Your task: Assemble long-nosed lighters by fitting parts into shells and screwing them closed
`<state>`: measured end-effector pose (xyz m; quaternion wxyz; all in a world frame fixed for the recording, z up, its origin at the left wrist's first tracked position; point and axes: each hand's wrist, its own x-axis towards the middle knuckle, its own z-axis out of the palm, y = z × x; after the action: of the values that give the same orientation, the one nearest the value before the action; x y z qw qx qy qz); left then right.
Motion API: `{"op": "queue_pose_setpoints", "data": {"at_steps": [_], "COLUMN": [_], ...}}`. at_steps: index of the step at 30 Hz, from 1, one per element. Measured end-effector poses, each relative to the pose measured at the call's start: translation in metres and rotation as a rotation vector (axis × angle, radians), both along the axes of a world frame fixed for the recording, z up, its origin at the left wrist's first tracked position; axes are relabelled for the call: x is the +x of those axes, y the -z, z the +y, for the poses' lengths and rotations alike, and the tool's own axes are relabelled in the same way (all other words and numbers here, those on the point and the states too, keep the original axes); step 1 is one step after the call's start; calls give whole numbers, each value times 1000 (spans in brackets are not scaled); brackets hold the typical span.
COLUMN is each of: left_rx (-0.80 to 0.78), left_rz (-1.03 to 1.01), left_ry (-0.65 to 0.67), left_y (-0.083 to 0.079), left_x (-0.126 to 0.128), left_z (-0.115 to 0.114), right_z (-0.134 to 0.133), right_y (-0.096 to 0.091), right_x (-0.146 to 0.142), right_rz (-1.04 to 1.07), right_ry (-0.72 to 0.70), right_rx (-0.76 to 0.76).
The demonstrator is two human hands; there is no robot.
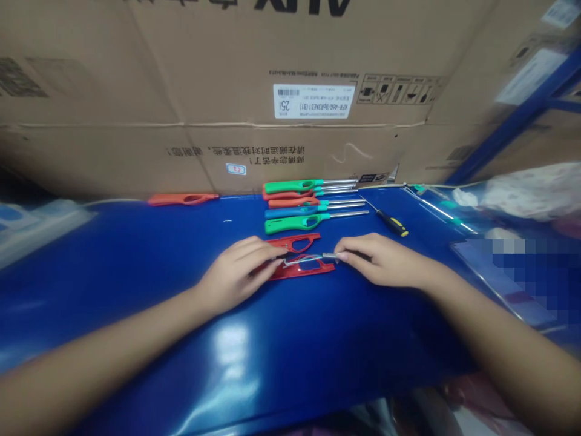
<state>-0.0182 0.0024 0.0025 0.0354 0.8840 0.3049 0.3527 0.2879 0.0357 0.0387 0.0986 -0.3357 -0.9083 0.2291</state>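
Observation:
My left hand (240, 269) is closed, thumb and fingers pinching a dark end of thin pale wires (302, 260); the exact part is hidden by the fingertips. Opposite it, my right hand (376, 257) pinches a small grey piece (330, 256) at the other end of the wires. The wires stretch between both hands over two red halves of a lighter's handle shell. The upper red shell half (302, 242) lies just behind the wires, and the lower red shell half (304, 269) lies beneath them, partly covered by my left fingers.
Several long-nosed lighters (297, 224) in green, red and blue lie stacked behind the shells. To their right is a black and yellow screwdriver (393, 223). An orange shell (184, 199) lies at the back left. A large cardboard box (204, 79) walls off the blue table (290, 345).

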Motion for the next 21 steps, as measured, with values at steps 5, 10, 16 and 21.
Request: {"op": "queue_pose_setpoints", "data": {"at_steps": [5, 10, 16, 21], "left_rx": [-27, -63, -64, -97], "left_rz": [-18, -18, -40, -25], "left_ry": [22, 18, 37, 34], "left_y": [2, 5, 7, 8], "left_x": [1, 2, 3, 1], "left_z": [-2, 0, 2, 3], "right_z": [2, 5, 8, 11], "right_y": [0, 1, 3, 4], "right_x": [2, 6, 7, 9], "right_rz": [19, 44, 22, 38], "right_ry": [-77, -75, -29, -51], "right_rx": [-22, -9, -17, -26]}}
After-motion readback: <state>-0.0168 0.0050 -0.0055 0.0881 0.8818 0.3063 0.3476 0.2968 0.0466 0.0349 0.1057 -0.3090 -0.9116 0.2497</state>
